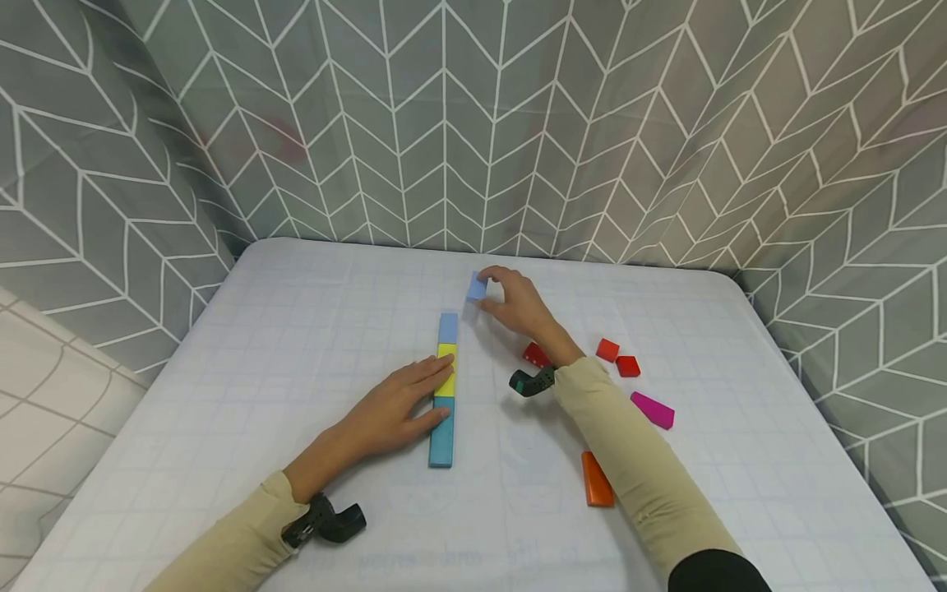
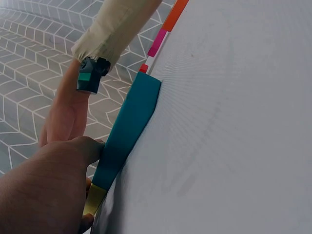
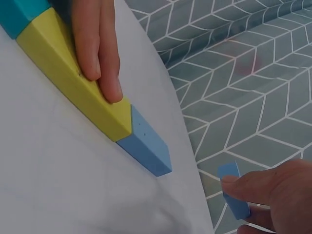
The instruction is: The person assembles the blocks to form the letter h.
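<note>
My left sleeve (image 1: 229,534) and right sleeve (image 1: 644,460) lie nearest, reaching in over the white table (image 1: 333,288). My left hand (image 1: 392,409) rests with fingers extended across the yellow block (image 3: 73,83) and thumb on the teal block (image 1: 441,444); the two meet end to end in a row running away from me, and a light blue block (image 1: 448,328) closes its far end, touching the yellow. My right hand (image 1: 524,306) pinches a second blue block (image 1: 475,288) between thumb and fingers, just beyond that end and slightly right; whether it clears the table I cannot tell. To do this well, I judge, my left fingers should press just enough to stop the row sliding, while the pinched piece is squared to it and lowered gently, not shoved. The orange piece (image 1: 596,481) and magenta piece (image 1: 653,410) sit close to my right sleeve, so a low forearm could nudge them.
</note>
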{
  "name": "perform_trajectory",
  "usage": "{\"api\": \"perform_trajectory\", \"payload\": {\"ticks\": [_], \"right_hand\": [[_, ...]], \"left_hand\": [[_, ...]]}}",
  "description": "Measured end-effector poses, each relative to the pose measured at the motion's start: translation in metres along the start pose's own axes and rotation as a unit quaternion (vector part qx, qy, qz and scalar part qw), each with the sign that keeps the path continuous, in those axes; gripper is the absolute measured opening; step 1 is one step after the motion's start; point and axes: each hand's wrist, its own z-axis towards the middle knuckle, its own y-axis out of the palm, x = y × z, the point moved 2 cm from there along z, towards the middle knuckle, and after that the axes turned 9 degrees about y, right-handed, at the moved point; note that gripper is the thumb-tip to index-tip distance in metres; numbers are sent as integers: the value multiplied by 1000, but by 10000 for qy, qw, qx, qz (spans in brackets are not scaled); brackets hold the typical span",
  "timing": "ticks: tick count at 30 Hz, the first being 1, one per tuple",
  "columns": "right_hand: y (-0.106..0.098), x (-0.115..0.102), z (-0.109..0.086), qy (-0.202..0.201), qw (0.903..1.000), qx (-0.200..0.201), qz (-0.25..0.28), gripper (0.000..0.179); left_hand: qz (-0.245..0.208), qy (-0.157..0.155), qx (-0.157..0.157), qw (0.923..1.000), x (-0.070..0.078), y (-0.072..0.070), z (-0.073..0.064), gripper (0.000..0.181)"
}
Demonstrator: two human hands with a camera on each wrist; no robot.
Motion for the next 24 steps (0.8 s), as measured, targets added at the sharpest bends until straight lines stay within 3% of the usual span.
{"api": "perform_trajectory", "payload": {"ticks": [24], "right_hand": [[-1,-25,1,-131,9997,-167,-84,44]], "left_hand": [[16,-87,-56,9999,2,0,-1,67]]}}
